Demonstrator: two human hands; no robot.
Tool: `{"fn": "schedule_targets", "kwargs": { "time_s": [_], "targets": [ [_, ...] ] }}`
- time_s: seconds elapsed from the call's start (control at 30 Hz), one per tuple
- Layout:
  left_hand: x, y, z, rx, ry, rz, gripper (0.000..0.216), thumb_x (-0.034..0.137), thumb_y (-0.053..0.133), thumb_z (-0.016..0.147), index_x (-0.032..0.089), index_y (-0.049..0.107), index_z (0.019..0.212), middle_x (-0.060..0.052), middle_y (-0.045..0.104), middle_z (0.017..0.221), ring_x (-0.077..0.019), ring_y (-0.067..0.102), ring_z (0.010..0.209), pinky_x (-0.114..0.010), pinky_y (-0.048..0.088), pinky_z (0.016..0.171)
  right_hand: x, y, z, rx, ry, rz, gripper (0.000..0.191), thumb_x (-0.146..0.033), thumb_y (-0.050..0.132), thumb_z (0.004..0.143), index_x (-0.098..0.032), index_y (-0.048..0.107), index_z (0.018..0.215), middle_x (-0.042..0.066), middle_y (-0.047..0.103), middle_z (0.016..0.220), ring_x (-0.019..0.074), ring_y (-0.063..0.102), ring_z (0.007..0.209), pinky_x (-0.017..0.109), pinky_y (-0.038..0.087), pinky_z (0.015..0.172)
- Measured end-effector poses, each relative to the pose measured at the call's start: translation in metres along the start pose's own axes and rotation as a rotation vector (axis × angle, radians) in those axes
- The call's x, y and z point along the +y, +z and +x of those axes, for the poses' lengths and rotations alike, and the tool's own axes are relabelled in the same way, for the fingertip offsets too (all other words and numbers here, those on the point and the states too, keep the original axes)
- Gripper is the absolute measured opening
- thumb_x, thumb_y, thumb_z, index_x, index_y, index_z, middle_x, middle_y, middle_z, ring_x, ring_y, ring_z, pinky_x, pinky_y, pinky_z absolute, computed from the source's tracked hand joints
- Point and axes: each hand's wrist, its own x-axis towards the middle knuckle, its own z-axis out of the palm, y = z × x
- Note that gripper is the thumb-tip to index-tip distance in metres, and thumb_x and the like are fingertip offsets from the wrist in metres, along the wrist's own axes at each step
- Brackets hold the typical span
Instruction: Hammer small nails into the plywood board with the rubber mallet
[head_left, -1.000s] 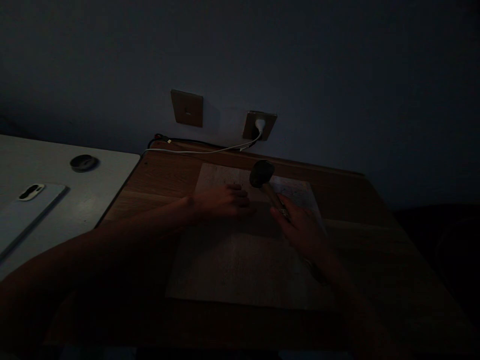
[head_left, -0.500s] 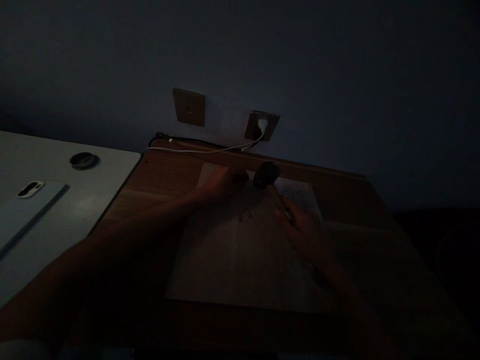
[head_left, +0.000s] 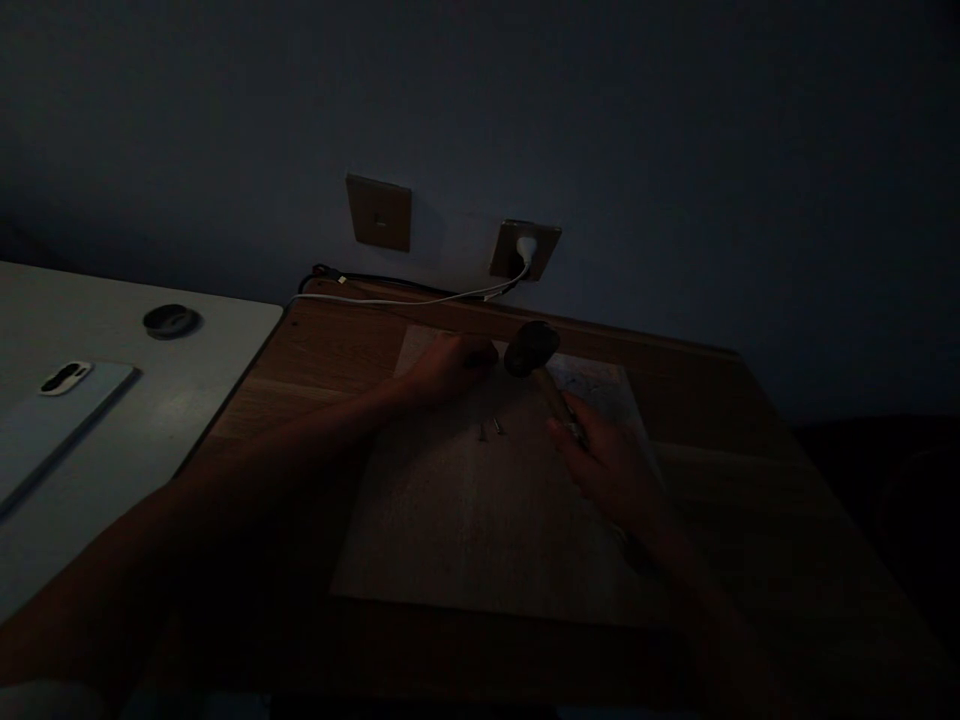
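Wood tbl (head_left: pixel 322 350) dim, R hand (head_left: pixel 606 452) grips hammer (head_left: pixel 547 385).

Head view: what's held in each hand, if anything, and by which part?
Right hand: hammer, held by its handle. Left hand: too dark to tell whether it holds anything.

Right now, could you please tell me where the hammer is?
In the head view, the hammer is gripped in the right hand, its dark head over the board, just right of the left hand.
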Motion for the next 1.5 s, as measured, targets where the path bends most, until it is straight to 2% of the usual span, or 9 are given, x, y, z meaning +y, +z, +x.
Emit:
{"fn": "schedule_targets", "kwargs": {
  "time_s": [0.17, 0.37, 0.57, 0.8, 0.97, 1.07, 1.2, 1.33, 1.5],
  "targets": [
    [-0.003, 0.002, 0.003, -0.02, 0.025, -0.056, 0.024, 0.012, 0.061, 0.082, 0.015, 0.079, 0.098, -0.008, 0.08, 0.095, -0.021, 0.075, 0.086, -0.032, 0.057, 0.082, 0.001, 0.003, 0.001, -0.007, 0.014, 0.003, 0.071, -0.056, 0.043, 0.097, -0.009, 0.059, 0.147, 0.012, 0.076, 0.081, 0.0302, 0.073, 0.072, 0.042, 0.055, 0.067],
    [0.0, -0.001, 0.0, -0.02, -0.022, -0.142, 0.04, 0.012, 0.064, 0.085, 0.014, 0.065, 0.125, -0.009, 0.08, 0.097, -0.019, 0.076, 0.085, -0.029, 0.058, 0.078, -0.005, 0.003, 0.001, 0.012, -0.019, 0.013, 0.068, -0.055, 0.044, 0.098, -0.011, 0.06, 0.147, 0.014, 0.078, 0.092, 0.0309, 0.074, 0.081, 0.043, 0.056, 0.073],
    [-0.004, 0.0, 0.001, -0.008, -0.014, -0.103, 0.04, 0.014, 0.067, 0.082, 0.015, 0.064, 0.122, -0.009, 0.079, 0.103, -0.0209, 0.076, 0.089, -0.029, 0.058, 0.077, -0.01, 0.007, 0.002, 0.022, -0.04, 0.012, 0.067, -0.054, 0.045, 0.097, -0.013, 0.06, 0.148, 0.016, 0.079, 0.106, 0.0326, 0.075, 0.092, 0.046, 0.057, 0.083],
    [-0.006, 0.0, 0.001, -0.014, -0.023, -0.127, 0.041, 0.015, 0.067, 0.084, 0.014, 0.064, 0.124, -0.009, 0.079, 0.101, -0.021, 0.075, 0.087, -0.029, 0.057, 0.076, -0.011, 0.009, 0.005, -0.002, -0.046, -0.011, 0.067, -0.053, 0.043, 0.097, -0.012, 0.061, 0.147, 0.016, 0.079, 0.099, 0.033, 0.075, 0.089, 0.047, 0.057, 0.083],
    [-0.008, -0.002, 0.001, -0.017, -0.016, -0.111, 0.05, 0.012, 0.067, 0.082, 0.014, 0.062, 0.131, -0.007, 0.078, 0.101, -0.0196, 0.074, 0.086, -0.029, 0.056, 0.077, -0.01, 0.01, 0.005, -0.003, -0.06, -0.045, 0.065, -0.054, 0.043, 0.098, -0.014, 0.061, 0.147, 0.018, 0.078, 0.113, 0.0356, 0.074, 0.101, 0.051, 0.055, 0.09],
    [-0.007, -0.008, -0.006, 0.035, 0.01, -0.006, 0.038, 0.015, 0.07, 0.08, 0.014, 0.066, 0.118, -0.007, 0.076, 0.103, -0.0201, 0.072, 0.089, -0.029, 0.055, 0.077, -0.009, 0.01, 0.003, -0.012, -0.079, -0.032, 0.063, -0.052, 0.042, 0.099, -0.016, 0.06, 0.148, 0.016, 0.078, 0.113, 0.0339, 0.074, 0.098, 0.05, 0.056, 0.089],
    [0.007, -0.021, -0.027, 0.079, 0.274, 0.273, 0.01, 0.017, 0.06, 0.093, 0.016, 0.067, 0.099, -0.009, 0.072, 0.1, -0.0206, 0.068, 0.093, -0.031, 0.054, 0.082, -0.007, 0.012, 0.003, -0.002, -0.08, -0.047, 0.063, -0.049, 0.043, 0.1, -0.013, 0.059, 0.148, 0.017, 0.078, 0.115, 0.0343, 0.074, 0.099, 0.05, 0.055, 0.09],
    [0.034, -0.023, -0.041, -0.149, 0.696, 0.498, 0.016, 0.016, 0.054, 0.101, 0.018, 0.069, 0.108, -0.01, 0.074, 0.107, -0.0209, 0.069, 0.096, -0.033, 0.053, 0.086, -0.005, 0.015, 0.004, 0.024, -0.101, -0.033, 0.061, -0.05, 0.044, 0.1, -0.016, 0.061, 0.147, 0.018, 0.077, 0.12, 0.0348, 0.074, 0.101, 0.051, 0.056, 0.09],
    [0.051, -0.009, -0.042, -0.27, 0.84, 0.67, 0.015, 0.012, 0.061, 0.098, 0.019, 0.071, 0.106, -0.006, 0.075, 0.092, -0.0206, 0.069, 0.088, -0.034, 0.054, 0.076, -0.003, 0.017, 0.006, 0.053, -0.09, -0.068, 0.06, -0.05, 0.045, 0.099, -0.015, 0.064, 0.143, 0.019, 0.078, 0.117, 0.0373, 0.074, 0.103, 0.053, 0.056, 0.089]
  ]
}}
